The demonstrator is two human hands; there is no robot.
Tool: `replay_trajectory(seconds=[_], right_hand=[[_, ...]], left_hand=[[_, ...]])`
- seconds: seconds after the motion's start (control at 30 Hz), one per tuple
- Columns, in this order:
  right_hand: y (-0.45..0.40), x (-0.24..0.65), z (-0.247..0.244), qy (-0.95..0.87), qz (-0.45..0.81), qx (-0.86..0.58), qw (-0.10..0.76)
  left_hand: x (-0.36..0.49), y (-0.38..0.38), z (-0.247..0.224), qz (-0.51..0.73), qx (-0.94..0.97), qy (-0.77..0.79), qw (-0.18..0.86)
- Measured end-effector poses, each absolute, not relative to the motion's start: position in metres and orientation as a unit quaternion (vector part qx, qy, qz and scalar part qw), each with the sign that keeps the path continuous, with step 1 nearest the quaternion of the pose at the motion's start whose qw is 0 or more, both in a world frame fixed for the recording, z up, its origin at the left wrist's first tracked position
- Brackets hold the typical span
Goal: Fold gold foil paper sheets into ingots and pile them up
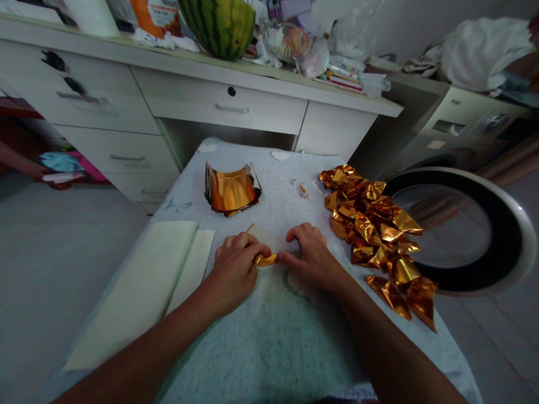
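Observation:
A small strip of folded gold foil paper (266,260) lies on the cloth-covered table between my hands. My left hand (238,264) is closed, its thumb and fingers pressing on the left end of the foil. With its thumb tip at the strip's right end, my right hand (309,255) has its other fingers curved and apart from the thumb. A pale thin sheet (269,238) shows just beyond the foil, partly behind my fingers. Farther back stands a curved stack of gold foil sheets (231,189). On the right is a heap of folded gold foil pieces (370,216).
A stack of cream paper (138,275) lies at the left of the table (273,336). Small scraps (303,191) sit near the heap. Beyond are a white drawer cabinet (227,101) bearing a cut watermelon (219,25) and a washer with its round door (517,235) open.

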State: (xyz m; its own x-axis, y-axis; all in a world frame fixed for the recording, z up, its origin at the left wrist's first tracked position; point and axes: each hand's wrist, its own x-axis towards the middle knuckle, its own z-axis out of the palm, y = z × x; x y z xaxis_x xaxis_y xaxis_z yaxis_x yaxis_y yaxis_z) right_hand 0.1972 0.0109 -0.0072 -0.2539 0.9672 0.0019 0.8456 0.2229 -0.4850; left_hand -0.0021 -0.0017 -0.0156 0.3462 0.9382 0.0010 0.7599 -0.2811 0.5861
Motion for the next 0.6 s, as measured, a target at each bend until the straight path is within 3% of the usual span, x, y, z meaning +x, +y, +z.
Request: replay_trajectory(seconds=[0.17, 0.4, 0.6], right_hand=[[0.010, 0.191, -0.017, -0.779, 0.152, -0.586, 0.164], [0.010, 0.191, -0.017, -0.783, 0.158, -0.577, 0.172], [0.010, 0.192, -0.016, -0.788, 0.171, -0.565, 0.176]], left_hand=[[-0.005, -0.002, -0.014, 0.222, 0.777, 0.531, 0.255], [-0.009, 0.004, -0.025, 0.284, 0.748, 0.586, 0.132], [-0.011, 0.008, -0.029, 0.307, 0.717, 0.590, 0.210]])
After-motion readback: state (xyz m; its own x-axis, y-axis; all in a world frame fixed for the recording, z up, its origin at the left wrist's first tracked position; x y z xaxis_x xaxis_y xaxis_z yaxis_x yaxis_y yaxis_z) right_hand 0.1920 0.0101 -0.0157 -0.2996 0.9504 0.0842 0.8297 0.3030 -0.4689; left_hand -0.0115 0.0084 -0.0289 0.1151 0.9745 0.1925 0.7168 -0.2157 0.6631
